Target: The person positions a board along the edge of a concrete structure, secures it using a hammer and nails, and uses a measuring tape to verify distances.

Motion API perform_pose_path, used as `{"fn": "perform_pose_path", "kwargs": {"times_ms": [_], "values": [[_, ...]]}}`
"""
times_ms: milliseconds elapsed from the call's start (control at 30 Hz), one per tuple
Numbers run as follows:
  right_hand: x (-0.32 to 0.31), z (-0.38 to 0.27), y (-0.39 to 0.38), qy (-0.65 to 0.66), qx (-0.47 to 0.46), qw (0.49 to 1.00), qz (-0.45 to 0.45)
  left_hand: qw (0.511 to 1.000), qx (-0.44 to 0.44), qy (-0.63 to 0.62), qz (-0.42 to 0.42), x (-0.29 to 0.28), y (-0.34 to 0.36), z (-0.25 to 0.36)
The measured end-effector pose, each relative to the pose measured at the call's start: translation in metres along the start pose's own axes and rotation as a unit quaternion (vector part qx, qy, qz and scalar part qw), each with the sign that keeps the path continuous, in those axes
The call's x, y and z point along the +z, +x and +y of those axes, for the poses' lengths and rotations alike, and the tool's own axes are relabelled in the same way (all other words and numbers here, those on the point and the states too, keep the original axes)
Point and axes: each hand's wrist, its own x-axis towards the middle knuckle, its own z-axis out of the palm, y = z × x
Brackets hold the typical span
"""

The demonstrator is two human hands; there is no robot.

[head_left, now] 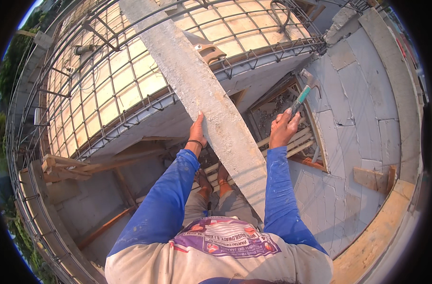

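One long board (pixel 195 85) slanted far-left to near-right across the near edge of the rebar grid (pixel 111 78); the left hand (pixel 197 132) gripped its side, the right hand (pixel 284 127) clasped a hammer (pixel 303 94) pointing forward.

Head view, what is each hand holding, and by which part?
Right hand: hammer, by its handle. Left hand: grey plank, by its left edge.

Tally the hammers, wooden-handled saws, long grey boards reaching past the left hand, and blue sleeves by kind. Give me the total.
Hammer: 1, in the right hand
Wooden-handled saw: 1
Long grey board: 1, left hand at its edge
Blue sleeves: 2
Total: 5
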Motion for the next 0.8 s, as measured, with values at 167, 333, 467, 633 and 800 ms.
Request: {"fn": "perform_pose_path", "kwargs": {"times_ms": [167, 333, 467, 633, 800], "values": [[-0.03, 0.087, 0.008, -0.405, -0.067, 0.879, -0.243, 1.0, 0.008, -0.019, -0.018, 0.013, 0.002, -0.003], [-0.003, -0.007, -0.002, -0.117, 0.015, 0.986, -0.118, 0.999, 0.005, -0.032, 0.0, 0.003, -0.009, -0.003], [0.022, -0.016, -0.013, -0.022, -0.045, 0.999, -0.01, 0.999, 0.022, -0.004, 0.035, 0.005, -0.003, -0.001], [-0.018, 0.07, 0.006, -0.349, -0.007, 0.897, -0.271, 0.999, 0.002, -0.014, -0.029, 0.023, -0.021, 0.003], [0.017, -0.038, -0.005, -0.08, -0.007, 0.991, -0.103, 0.999, 0.007, -0.033, -0.003, 0.007, -0.014, 0.004]]}}
